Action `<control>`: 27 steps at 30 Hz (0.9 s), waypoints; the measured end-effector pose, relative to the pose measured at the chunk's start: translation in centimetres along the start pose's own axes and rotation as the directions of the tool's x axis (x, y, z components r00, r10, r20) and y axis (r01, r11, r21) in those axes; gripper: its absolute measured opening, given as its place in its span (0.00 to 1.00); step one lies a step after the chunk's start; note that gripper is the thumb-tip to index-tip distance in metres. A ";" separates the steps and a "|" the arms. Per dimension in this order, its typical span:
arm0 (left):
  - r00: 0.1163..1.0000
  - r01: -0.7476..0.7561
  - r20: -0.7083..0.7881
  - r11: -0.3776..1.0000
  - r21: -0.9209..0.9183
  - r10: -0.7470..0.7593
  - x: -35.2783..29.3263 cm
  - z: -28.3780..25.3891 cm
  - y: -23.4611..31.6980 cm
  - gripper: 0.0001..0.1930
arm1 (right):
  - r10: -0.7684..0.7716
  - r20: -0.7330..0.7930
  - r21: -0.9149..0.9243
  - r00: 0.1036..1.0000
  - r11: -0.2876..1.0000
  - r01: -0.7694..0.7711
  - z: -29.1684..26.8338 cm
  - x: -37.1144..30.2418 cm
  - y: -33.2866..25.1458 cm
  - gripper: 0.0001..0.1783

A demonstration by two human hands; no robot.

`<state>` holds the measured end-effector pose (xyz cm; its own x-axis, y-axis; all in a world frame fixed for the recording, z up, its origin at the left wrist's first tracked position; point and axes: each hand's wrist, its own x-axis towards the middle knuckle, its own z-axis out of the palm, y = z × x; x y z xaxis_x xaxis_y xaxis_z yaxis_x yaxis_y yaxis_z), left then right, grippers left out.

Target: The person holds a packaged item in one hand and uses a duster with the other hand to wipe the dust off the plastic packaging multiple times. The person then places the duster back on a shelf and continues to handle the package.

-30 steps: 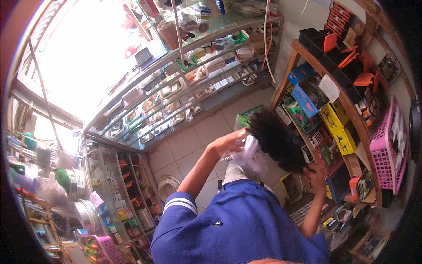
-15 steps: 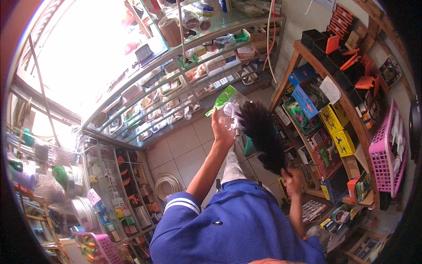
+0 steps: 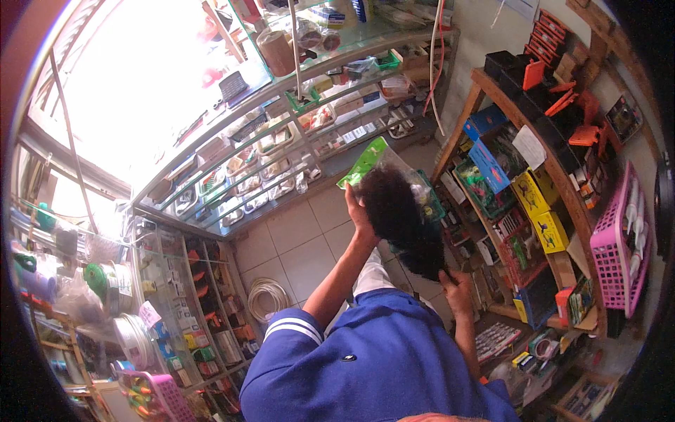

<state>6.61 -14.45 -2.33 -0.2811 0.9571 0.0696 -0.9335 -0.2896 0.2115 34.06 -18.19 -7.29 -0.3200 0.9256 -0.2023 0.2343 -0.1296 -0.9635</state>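
In front of me my left hand is closed on the edge of a clear plastic packet with a bright green header. A fluffy black duster lies across the front of the packet and hides most of its contents. My right hand, lower and to the right, grips the near end of the duster; the handle itself is mostly hidden in the fist. The duster's far end reaches up close to my left fingers.
A glass display counter with small trays runs across the far side. To the right stands a wooden shelf with yellow boxes and a pink basket. A coil of pale cable lies on the tiled floor at the left.
The duster has swung left and now covers the packet's front, where white items showed before. My right hand has shifted slightly left. My left hand keeps its hold.
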 end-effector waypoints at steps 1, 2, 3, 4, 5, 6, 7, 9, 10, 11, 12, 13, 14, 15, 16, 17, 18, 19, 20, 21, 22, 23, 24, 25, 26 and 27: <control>0.979 0.018 -0.202 0.989 0.149 0.012 -0.5 1.4 -0.3 0.38 | -0.001 -0.003 0.000 1.000 1.000 0.001 -0.2 -0.1 0.2 0.13; 1.000 -0.009 -0.010 1.000 -0.017 0.009 -0.1 -2.6 -0.5 0.39 | 0.010 0.080 -0.088 0.997 0.996 -0.003 -0.3 -0.2 0.2 0.14; 1.000 -0.016 -0.012 1.000 -0.015 0.016 -0.2 -2.9 -0.8 0.39 | 0.024 0.118 -0.131 0.993 0.991 -0.008 -0.3 -0.4 0.4 0.15; 0.993 0.012 0.116 0.992 -0.122 0.002 -0.4 -3.1 -1.2 0.39 | 0.035 0.157 -0.174 0.987 0.985 -0.008 -0.3 -0.4 0.5 0.15; 0.970 0.053 0.243 0.974 -0.222 0.003 -0.8 -3.4 -1.2 0.40 | 0.049 0.071 -0.124 0.996 0.991 -0.040 -0.2 -0.4 0.6 0.16; 0.993 0.012 0.114 1.000 0.004 -0.012 -1.5 -3.7 -1.3 0.41 | 0.068 -0.015 -0.071 0.998 0.995 -0.068 -0.1 -0.5 0.6 0.17; 0.994 0.006 0.113 1.000 0.005 -0.007 -1.7 -4.5 -1.6 0.41 | 0.066 -0.010 -0.072 0.998 0.995 -0.067 -0.1 -0.6 0.5 0.17; 0.965 0.013 0.261 0.999 -0.030 -0.005 -1.9 -5.4 -2.4 0.40 | 0.015 0.134 -0.178 0.991 0.984 0.009 -0.3 -1.0 -0.1 0.17; 0.951 0.016 0.309 0.999 -0.041 -0.002 -2.2 -5.1 -2.5 0.40 | 0.015 0.136 -0.179 0.991 0.984 0.010 -0.2 -1.2 -0.5 0.17; 0.963 0.059 0.268 0.993 -0.098 -0.031 -2.7 -4.8 -2.6 0.37 | 0.064 0.131 -0.123 0.989 0.991 -0.048 0.2 -1.4 -1.0 0.16; 0.972 0.099 0.228 0.983 -0.156 -0.062 -3.1 -4.5 -2.8 0.34 | 0.113 0.130 -0.066 0.985 0.992 -0.105 0.5 -1.4 -1.4 0.16; 0.974 0.121 0.210 0.975 -0.187 -0.081 -3.6 -4.6 -3.2 0.32 | 0.113 0.127 -0.067 0.985 0.992 -0.105 0.7 -1.5 -1.8 0.16; 0.976 0.142 0.192 0.965 -0.219 -0.100 -4.1 -4.6 -3.7 0.31 | 0.160 0.109 -0.053 0.981 0.986 -0.155 0.9 -1.5 -2.1 0.15; 0.993 0.115 0.004 0.987 -0.110 -0.115 -4.8 -5.6 -4.6 0.31 | 0.205 0.101 -0.040 0.973 0.978 -0.202 1.3 -1.5 -2.2 0.14; 0.977 0.106 -0.185 0.994 0.002 -0.104 -5.3 -6.7 -5.2 0.32 | 0.204 0.109 -0.043 0.973 0.979 -0.200 1.8 -1.5 -2.1 0.14; 0.976 0.117 -0.182 0.993 -0.002 -0.116 -5.2 -7.5 -5.9 0.32 | 0.192 0.116 -0.031 0.974 0.981 -0.190 2.1 -1.4 -1.6 0.14; 0.975 0.105 -0.197 0.994 0.025 -0.098 -5.3 -7.2 -5.9 0.36 | 0.176 0.135 -0.020 0.975 0.984 -0.175 2.4 -1.2 -1.2 0.15; 0.974 0.092 -0.212 0.994 0.052 -0.079 -5.4 -6.9 -5.8 0.41 | 0.176 0.134 -0.020 0.975 0.984 -0.175 2.6 -1.2 -0.8 0.15; 0.974 0.092 -0.211 0.994 0.052 -0.079 -5.5 -6.7 -5.4 0.41 | 0.012 0.024 -0.030 1.000 0.999 -0.011 2.6 -1.3 -0.3 0.16; 0.947 0.119 -0.307 0.990 0.073 -0.091 -5.4 -3.1 -3.9 0.44 | -0.069 -0.035 -0.037 0.997 0.997 0.067 2.6 -1.2 0.5 0.16; 0.912 0.137 -0.401 0.986 0.093 -0.088 -5.2 -1.0 -2.7 0.46 | -0.152 -0.087 -0.054 0.985 0.988 0.147 2.6 -1.3 1.0 0.17; 0.986 0.070 -0.147 0.996 -0.047 -0.076 -5.1 -1.5 -2.0 0.47 | -0.105 -0.176 0.093 0.979 0.988 0.123 2.8 -1.3 1.6 0.20; 0.991 0.087 0.118 0.976 -0.199 -0.064 -4.8 -2.1 -1.4 0.48 | -0.073 -0.219 0.166 0.973 0.980 0.111 2.8 -1.3 1.7 0.21; 0.989 0.010 -0.145 0.994 0.112 0.007 -5.1 0.1 -1.1 0.47 | -0.039 -0.268 0.236 0.963 0.966 0.105 2.7 -1.3 1.7 0.23; 0.989 0.016 -0.146 0.994 0.109 0.000 -5.3 0.6 -1.1 0.47 | 0.004 -0.261 0.283 0.965 0.956 0.072 2.7 -1.0 1.5 0.23; 0.988 0.093 -0.141 0.973 0.210 -0.064 -5.6 1.0 -0.9 0.45 | 0.040 -0.247 0.330 0.968 0.943 0.045 2.8 -0.6 0.8 0.24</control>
<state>9.23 -19.54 -1.98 -0.2492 0.9650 -0.0820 -0.8878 -0.1938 0.4174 31.87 -19.86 -8.45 -0.0732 0.9788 -0.1914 -0.0965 -0.1980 -0.9754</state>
